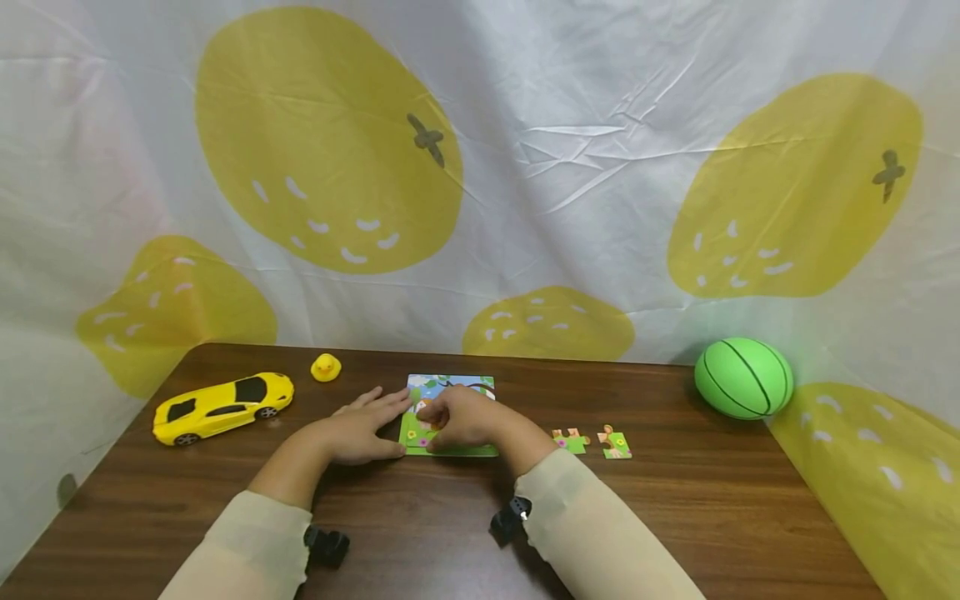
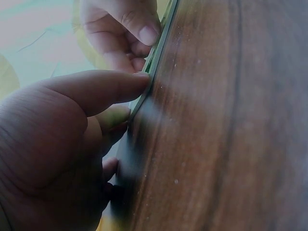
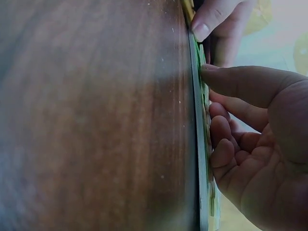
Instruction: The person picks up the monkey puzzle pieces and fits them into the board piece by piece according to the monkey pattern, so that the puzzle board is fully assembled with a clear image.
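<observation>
A jigsaw puzzle board [image 1: 448, 380] with a blue sky and green grass picture lies flat on the table. My left hand [image 1: 366, 429] spreads its fingers along the board's left side, its thumb touching the front left corner. Over the board's middle is my right hand [image 1: 467, 417], fingers curled, with thumb and forefinger pinching a puzzle piece [image 3: 202, 57] low at the board's surface. The right hand covers much of the picture in the head view. Two loose puzzle pieces, one green and pink [image 1: 573, 441] and one green with a yellow flower [image 1: 616, 443], lie right of the board.
On the left stand a yellow toy car [image 1: 225, 408] and a small yellow rubber duck [image 1: 326, 367]. A green ball [image 1: 743, 378] sits at the table's back right corner. Behind the brown wooden table [image 1: 675, 517] hangs a white curtain [image 1: 570, 167] with yellow fruit prints.
</observation>
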Available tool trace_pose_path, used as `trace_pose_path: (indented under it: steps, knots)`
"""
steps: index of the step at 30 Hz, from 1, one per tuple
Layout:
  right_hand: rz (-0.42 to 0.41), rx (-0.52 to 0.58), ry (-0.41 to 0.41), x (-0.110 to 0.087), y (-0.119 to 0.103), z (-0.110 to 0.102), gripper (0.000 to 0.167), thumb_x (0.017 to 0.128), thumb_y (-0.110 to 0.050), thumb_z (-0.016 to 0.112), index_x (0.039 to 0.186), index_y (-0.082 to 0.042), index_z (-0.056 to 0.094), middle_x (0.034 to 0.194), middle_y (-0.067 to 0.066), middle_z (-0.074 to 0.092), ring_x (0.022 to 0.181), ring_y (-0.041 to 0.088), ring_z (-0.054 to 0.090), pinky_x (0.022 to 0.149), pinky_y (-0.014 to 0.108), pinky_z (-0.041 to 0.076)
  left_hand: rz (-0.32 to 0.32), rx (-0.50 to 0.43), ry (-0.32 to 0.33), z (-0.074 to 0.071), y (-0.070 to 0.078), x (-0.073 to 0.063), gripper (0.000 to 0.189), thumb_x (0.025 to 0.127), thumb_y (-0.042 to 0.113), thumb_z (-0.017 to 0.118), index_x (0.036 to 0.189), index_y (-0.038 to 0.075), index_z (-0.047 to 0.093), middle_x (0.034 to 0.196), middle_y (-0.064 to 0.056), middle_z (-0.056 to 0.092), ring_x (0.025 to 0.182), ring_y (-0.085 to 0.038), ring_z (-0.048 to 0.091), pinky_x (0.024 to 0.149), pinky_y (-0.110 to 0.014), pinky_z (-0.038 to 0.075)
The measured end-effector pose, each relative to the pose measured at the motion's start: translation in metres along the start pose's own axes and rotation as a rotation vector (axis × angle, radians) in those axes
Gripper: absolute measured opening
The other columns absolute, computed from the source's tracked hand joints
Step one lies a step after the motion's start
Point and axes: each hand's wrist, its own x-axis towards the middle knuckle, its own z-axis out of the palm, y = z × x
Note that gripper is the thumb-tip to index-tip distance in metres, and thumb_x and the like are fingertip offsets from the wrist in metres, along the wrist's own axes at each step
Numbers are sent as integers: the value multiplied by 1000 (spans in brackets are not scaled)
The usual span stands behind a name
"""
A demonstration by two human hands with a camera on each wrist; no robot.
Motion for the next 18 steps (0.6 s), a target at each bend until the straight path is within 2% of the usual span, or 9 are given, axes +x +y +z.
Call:
trace_pose_path:
  steps: [5, 11, 18]
  knots:
    - [15, -3, 3, -1, -2, -1, 50, 83, -16, 90, 131, -9, 77, 108, 1, 81, 95, 8, 69, 88, 27, 59, -1, 4, 0, 0, 0, 1, 85, 98, 49, 69, 170, 22, 32, 181, 1, 21, 168, -44, 8, 127, -79, 12]
    - [76, 9, 4, 0, -5, -1, 50, 84, -18, 90, 131, -12, 78, 108, -2, 79, 98, 10, 69, 92, 31, 59, -5, 4, -1, -1, 1, 0, 86, 98, 49, 69, 171, 22, 32, 182, 1, 20, 169, -44, 7, 127, -80, 12]
    - [136, 17, -17, 4, -10, -3, 54, 83, -20, 91, 134, -16, 75, 101, -6, 71, 92, 11, 64, 82, 31, 56, 0, 4, 9, 1, -2, 2, 86, 97, 48, 69, 170, 21, 32, 181, 0, 22, 169, -44, 8, 126, -80, 13]
